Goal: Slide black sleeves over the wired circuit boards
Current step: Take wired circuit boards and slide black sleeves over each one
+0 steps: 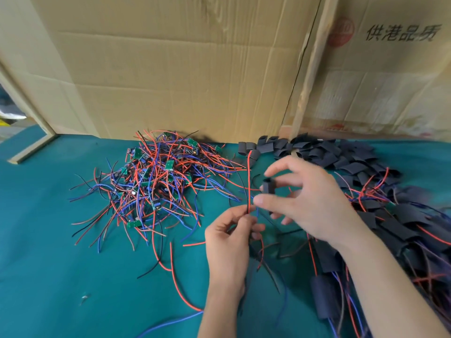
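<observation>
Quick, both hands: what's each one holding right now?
Left hand: pinches a bundle of thin red, black and blue wires.
Right hand: holds a short black tubular sleeve between thumb and fingers.

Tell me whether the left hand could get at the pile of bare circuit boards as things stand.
Probably yes for the path, since only open green cloth lies between the left hand and the pile of boards. But its fingers already pinch a bundle of wires, so it would have to let go first.
</observation>
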Demonstrator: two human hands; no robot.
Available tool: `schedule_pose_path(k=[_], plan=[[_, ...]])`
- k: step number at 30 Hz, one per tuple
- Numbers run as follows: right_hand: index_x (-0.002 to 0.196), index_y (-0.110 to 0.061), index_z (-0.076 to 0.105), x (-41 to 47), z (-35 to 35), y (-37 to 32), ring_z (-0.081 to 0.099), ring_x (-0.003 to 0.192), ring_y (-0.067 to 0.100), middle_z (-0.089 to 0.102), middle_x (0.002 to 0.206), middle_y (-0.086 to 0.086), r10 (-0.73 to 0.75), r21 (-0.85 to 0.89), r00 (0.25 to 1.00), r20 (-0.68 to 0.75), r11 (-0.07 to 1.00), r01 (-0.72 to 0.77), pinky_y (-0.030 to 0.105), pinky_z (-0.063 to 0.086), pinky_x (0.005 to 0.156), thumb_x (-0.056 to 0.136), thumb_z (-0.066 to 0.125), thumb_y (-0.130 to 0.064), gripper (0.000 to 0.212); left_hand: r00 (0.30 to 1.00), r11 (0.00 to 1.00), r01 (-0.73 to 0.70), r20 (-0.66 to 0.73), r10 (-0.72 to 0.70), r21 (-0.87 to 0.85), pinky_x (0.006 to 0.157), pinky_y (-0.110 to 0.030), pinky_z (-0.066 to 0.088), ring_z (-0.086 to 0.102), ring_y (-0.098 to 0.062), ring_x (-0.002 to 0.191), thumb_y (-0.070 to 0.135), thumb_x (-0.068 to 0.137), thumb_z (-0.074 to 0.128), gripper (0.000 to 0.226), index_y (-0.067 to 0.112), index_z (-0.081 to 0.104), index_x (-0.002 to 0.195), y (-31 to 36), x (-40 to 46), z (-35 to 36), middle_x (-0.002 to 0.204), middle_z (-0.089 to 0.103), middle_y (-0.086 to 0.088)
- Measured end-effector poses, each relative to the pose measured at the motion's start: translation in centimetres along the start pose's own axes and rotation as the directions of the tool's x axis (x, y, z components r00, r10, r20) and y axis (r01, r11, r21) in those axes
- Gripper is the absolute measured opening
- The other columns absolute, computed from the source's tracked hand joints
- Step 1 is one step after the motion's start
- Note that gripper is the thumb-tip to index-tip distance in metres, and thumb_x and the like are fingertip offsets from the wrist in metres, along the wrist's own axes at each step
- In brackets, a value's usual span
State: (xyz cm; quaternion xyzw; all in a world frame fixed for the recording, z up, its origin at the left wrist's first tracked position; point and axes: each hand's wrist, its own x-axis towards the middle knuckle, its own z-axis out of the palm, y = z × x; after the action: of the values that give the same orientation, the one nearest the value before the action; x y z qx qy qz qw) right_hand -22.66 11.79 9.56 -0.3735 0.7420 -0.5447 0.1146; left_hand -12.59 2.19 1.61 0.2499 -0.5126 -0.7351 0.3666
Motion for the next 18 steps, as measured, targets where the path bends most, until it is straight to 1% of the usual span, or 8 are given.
schedule_pose_path(k=[2,4,6,8,10,15,18], plan=[[0.103,-0.024,0.068,0.2,-0.9,0.1,0.073,0.057,0.025,0.078,0.089,-0.002,-0.036,0.125,0.983,-0.182,0.99,0.06,0.028,0.054,0.048,0.073,0.09,-0.021,0.038,1.0,1.0,0.009,-0.002,-0.009,0.002,0.052,-0.021,0.049,0.066,-0.018,0.058,-0.011,0.09,0.058,0.024,0.006,0.075,0.091,-0.1,0.0,0.1,0.069,0.067,-0.01],[0.102,-0.017,0.07,0.4,-1.6,0.0,0.074,0.06,0.025,0.078,0.085,0.004,-0.054,0.215,0.94,-0.338,0.967,0.133,0.026,0.055,0.051,0.075,0.087,-0.018,0.032,1.0,1.0,0.004,0.015,-0.004,0.017,0.052,-0.023,0.051,0.068,-0.019,0.06,-0.012,0.091,0.057,0.027,0.007,0.076,0.094,-0.1,-0.1,0.3,0.069,0.067,-0.006],[0.1,-0.01,0.069,0.4,-1.9,0.0,0.074,0.062,0.024,0.078,0.085,0.008,-0.047,0.292,0.909,-0.413,0.939,0.182,0.026,0.057,0.055,0.081,0.085,-0.01,0.025,1.0,0.999,-0.007,0.028,0.006,0.035,0.051,-0.023,0.052,0.07,-0.02,0.061,-0.012,0.09,0.056,0.031,0.011,0.077,0.091,-0.1,-0.3,0.4,0.069,0.068,-0.005],[0.102,-0.004,0.067,0.4,-1.8,-0.1,0.073,0.064,0.022,0.078,0.087,0.01,-0.003,0.39,0.892,-0.451,0.899,0.2,0.025,0.057,0.058,0.083,0.082,-0.006,0.024,0.999,0.998,-0.009,0.038,0.007,0.054,0.051,-0.022,0.051,0.072,-0.02,0.062,-0.012,0.09,0.057,0.032,0.013,0.077,0.089,-0.1,-0.4,0.4,0.071,0.07,-0.006],[0.101,-0.003,0.066,0.4,-1.5,-0.3,0.073,0.065,0.02,0.078,0.086,0.01,0.033,0.453,0.882,-0.47,0.867,0.208,0.024,0.057,0.058,0.083,0.081,-0.005,0.023,0.999,0.996,-0.005,0.053,0.0,0.084,0.052,-0.022,0.051,0.073,-0.02,0.063,-0.01,0.09,0.057,0.03,0.012,0.077,0.092,-0.1,-0.5,0.4,0.074,0.071,-0.007],[0.097,-0.004,0.065,0.3,-0.2,-0.7,0.073,0.064,0.019,0.078,0.083,0.009,0.09,0.527,0.889,-0.449,0.83,0.182,0.023,0.056,0.057,0.084,0.08,-0.003,0.02,0.994,0.992,0.004,0.108,-0.017,0.123,0.055,-0.022,0.053,0.073,-0.02,0.066,-0.008,0.092,0.058,0.028,0.011,0.079,0.096,0.0,-0.6,0.3,0.078,0.072,-0.009],[0.094,-0.005,0.065,0.3,0.1,-0.8,0.072,0.064,0.02,0.077,0.081,0.008,0.117,0.542,0.879,-0.462,0.822,0.176,0.023,0.056,0.057,0.084,0.08,-0.004,0.018,0.992,0.991,0.004,0.121,-0.021,0.137,0.056,-0.023,0.053,0.073,-0.019,0.066,-0.008,0.092,0.058,0.029,0.012,0.079,0.095,0.1,-0.6,0.3,0.078,0.073,-0.009]])
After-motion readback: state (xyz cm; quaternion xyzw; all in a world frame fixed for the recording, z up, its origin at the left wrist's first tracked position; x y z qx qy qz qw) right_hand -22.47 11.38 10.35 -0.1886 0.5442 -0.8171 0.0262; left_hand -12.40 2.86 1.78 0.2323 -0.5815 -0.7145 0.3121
